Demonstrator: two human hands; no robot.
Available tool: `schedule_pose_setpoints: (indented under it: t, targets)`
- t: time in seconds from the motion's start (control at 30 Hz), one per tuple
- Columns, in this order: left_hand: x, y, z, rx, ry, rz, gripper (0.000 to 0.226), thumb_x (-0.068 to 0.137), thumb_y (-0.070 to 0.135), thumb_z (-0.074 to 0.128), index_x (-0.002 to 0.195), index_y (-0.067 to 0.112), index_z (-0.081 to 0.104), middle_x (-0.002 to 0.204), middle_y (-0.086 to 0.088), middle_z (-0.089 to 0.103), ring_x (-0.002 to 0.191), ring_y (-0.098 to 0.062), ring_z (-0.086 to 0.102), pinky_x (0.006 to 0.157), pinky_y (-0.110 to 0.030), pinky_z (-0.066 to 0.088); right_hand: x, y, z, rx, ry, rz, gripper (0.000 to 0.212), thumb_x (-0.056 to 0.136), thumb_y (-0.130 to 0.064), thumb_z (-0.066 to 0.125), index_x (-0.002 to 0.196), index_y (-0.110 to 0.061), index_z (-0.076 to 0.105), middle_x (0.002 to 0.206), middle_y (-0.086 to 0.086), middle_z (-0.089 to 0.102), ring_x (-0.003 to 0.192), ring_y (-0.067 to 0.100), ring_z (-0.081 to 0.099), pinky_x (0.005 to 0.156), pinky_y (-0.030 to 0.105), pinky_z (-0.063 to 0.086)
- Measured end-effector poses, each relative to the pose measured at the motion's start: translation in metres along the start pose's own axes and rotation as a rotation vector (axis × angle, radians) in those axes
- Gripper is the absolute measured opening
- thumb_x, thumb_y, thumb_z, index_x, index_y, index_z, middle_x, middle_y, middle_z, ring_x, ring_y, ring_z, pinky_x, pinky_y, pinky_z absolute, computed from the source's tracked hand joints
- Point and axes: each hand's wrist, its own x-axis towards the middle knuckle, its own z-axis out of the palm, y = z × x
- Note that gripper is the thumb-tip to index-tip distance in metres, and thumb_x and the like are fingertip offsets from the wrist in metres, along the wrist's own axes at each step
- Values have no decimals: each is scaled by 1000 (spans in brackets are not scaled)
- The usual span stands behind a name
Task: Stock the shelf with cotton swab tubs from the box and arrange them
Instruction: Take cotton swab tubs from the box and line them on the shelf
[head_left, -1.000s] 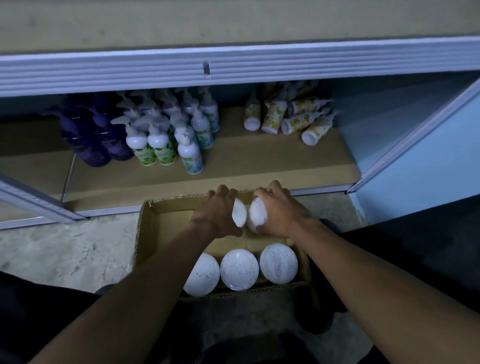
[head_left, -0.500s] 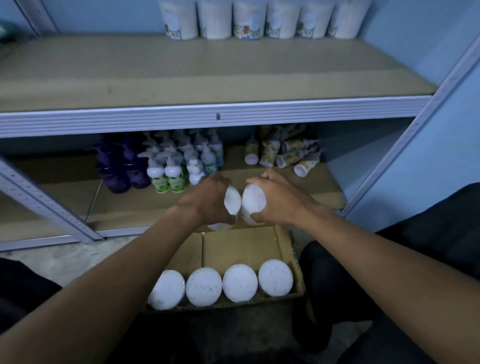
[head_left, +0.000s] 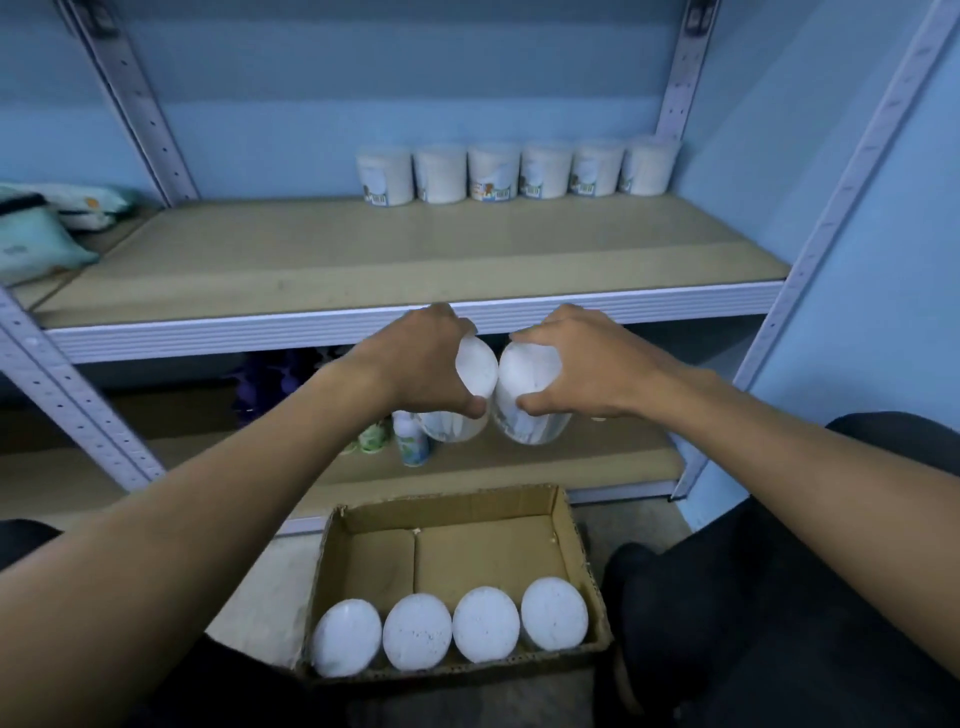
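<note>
Six tubs (head_left: 517, 170) are lined on the shelf (head_left: 395, 260); four (head_left: 451, 626) are left in one box (head_left: 582, 540); two (head_left: 501, 387) are held.

Middle shelf board (head_left: 363, 265), tan with a ribbed white front edge: six cotton swab tubs (head_left: 519, 171) stand upright in a row along the back, right of centre, and soft packets (head_left: 36, 234) lie at the far left. Lower shelf (head_left: 571, 457) carries small bottles (head_left: 413, 441). Down on the concrete floor (head_left: 260, 603) sits the cardboard box (head_left: 582, 545).
</note>
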Motion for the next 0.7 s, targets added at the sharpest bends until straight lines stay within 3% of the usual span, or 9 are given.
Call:
schedule_pose_setpoints:
  t: [0.1,0.2,0.3,0.43,0.5,0.6,0.7]
  targets:
    - [8,6,-32,31,35,11,52,61,52,76,101,22,63,108,-4,61,97,-25,59,77,-33,49,4,-2,-29,-36,94,-21,64,59,-60,67,114,-28,68,110,4,60,109,21,52,91,39,49]
    - [21,8,-64,63,66,1,78,64,59,75,130,22,58,134,-2,58,120,-23,54,95,-35,47,11,-1,-60,-59,183,-27,71,62,-60,72,125,-28,68,116,1,62,115,17,50,92,30,44]
    - [36,10,-95,87,81,-12,82,66,63,72,136,23,54,139,1,55,125,-22,51,98,-33,45,21,1,-90,-59,232,-1,73,60,-64,69,125,-31,69,121,-4,60,117,13,49,90,29,42]
    - [56,16,-129,114,64,-42,78,62,69,68,129,30,58,133,6,57,119,-21,53,97,-37,48,35,0,-124,-70,270,25,59,64,-60,73,117,-34,73,102,-9,57,102,12,52,84,30,47]
    - [67,18,-141,127,53,-48,74,63,70,66,126,31,59,131,8,57,115,-20,54,94,-38,49,43,3,-136,-75,273,38,56,65,-58,74,115,-34,73,105,-8,64,103,15,56,83,33,50]
    - [83,21,-152,148,25,-58,71,64,69,64,120,25,62,125,5,59,109,-23,58,90,-41,53,57,10,-147,-78,265,67,53,66,-58,74,113,-35,72,110,-8,66,102,13,52,72,31,43]
    - [97,24,-153,167,-17,-58,63,65,69,62,104,20,66,108,-1,64,97,-28,65,85,-44,56,69,18,-151,-98,248,82,51,65,-58,74,110,-34,72,108,-6,66,100,15,54,66,28,41]
